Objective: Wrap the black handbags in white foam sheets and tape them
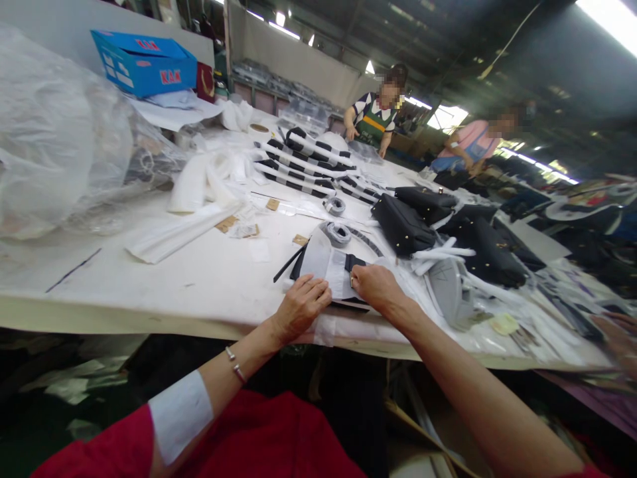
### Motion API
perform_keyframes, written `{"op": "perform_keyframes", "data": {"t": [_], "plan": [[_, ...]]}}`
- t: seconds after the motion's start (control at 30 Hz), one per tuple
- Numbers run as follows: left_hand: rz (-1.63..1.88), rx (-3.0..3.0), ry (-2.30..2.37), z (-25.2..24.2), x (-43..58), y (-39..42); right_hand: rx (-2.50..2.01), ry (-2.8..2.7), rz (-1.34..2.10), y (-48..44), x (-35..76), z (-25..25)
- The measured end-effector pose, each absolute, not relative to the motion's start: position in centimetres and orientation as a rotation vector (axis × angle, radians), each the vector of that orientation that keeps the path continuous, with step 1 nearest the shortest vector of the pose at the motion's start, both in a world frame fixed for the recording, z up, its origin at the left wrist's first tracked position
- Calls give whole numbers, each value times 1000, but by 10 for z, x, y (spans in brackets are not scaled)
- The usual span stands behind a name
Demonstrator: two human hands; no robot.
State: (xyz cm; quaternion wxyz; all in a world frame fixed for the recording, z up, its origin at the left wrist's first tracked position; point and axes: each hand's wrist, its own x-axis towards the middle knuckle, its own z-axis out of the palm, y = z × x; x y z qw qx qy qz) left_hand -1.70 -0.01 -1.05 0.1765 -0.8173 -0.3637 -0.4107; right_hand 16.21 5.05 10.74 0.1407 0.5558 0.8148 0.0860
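Note:
A black bag piece (297, 267) lies flat near the table's front edge, partly covered by a translucent white sheet (318, 255). My left hand (303, 305) rests on the sheet's left part, fingers stretched and pressed down. My right hand (375, 285) is closed at the right side of the piece, by a short black strap (352, 263). A small gold-coloured fitting shows at its fingertips. The fingers hide just how the strap is gripped. Behind the piece sits a coiled grey strap (339, 234), with a second coil (335, 206) farther back.
Several black bags (402, 226) and white foam strips (442, 253) lie to the right. Wrapped black-and-white strips (298, 166) are at the back. White sheeting (174, 232), clear plastic (54, 139) and a blue box (149, 66) are left. Two people (375, 119) work beyond the table.

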Motion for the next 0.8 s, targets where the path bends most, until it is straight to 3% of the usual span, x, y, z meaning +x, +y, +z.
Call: {"op": "perform_keyframes", "data": {"t": [0.47, 0.8], "plan": [[-1149, -2349, -1051, -11, -18, -1, 1557, 3012, 668, 4, 213, 65], [-1169, -2340, -1038, -8, -18, -1, 1884, 2957, 307, 26, 208, 75]]}}
